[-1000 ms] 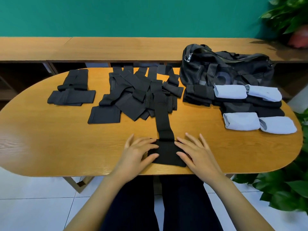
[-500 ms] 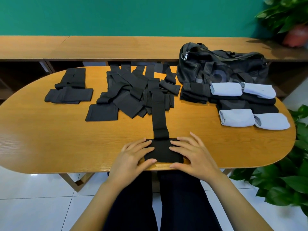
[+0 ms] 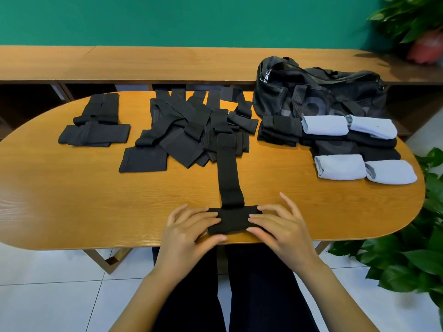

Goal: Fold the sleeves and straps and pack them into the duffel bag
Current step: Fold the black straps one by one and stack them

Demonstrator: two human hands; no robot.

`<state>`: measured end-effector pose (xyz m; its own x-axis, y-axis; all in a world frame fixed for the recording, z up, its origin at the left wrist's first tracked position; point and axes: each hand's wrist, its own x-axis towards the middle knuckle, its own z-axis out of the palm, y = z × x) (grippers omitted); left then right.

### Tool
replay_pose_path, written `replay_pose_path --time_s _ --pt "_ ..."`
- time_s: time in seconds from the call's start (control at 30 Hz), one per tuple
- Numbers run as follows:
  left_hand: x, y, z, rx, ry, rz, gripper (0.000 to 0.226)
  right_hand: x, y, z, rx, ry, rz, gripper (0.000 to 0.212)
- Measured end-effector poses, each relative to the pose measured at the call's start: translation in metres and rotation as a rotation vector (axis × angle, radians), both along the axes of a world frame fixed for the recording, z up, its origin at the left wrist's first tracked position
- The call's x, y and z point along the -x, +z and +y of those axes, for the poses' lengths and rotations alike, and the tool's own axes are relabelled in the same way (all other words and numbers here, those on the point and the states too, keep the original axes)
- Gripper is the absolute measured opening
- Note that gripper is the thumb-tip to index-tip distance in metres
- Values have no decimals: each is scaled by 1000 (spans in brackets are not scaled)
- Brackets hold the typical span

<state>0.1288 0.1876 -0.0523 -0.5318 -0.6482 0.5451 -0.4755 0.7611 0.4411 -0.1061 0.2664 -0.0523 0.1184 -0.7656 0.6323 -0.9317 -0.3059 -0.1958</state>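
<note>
We read black on most gear: long strap, loose strap pile, folded stack, duffel bag with faint grey markings and a silver zip pull. Rolled sleeves pale blue, grey inside. Table orange-brown woodgrain. Wall teal. Floor white tile. Plants green, pot reddish.

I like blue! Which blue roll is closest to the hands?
The light-blue rolled sleeve in the front row, on the left; it lies nearest the right hand.
</note>
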Motion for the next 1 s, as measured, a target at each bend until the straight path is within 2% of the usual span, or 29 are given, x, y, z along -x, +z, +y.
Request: replay_pose_path --time_s 0.1,0.23,0.4,0.53,0.67,0.77,0.83,0.9,1.0 --pt "7 7 3 3 100 99 33 -3 10 -5 -8 -49 -132 43" --pt "22 26 0 -170 248 218 40 -9 29 -19 -52 -165 -340 45" --pt "33 34 -18 -383 338 278 47 -15 42 -43 -155 -300 -464 52" --pt "41 35 -32 -400 403 247 38 -12 40 -62 -302 -342 -511 50" --pt "46 31 -44 -395 440 162 41 -12 38 -72 -329 -328 -483 24" --pt "49 29 -50 -386 460 66 45 -9 33 -76 -331 -321 -431 20" --pt "49 28 -52 -342 475 -27 48 -7 28 -77 -363 -329 -409 26" --pt "47 26 -53 -253 485 -126 52 -5 26 -76 -410 -319 -380 44" --pt "40 22 -53 -66 371 -208 61 -3 28 -67 -486 -231 -212 68"
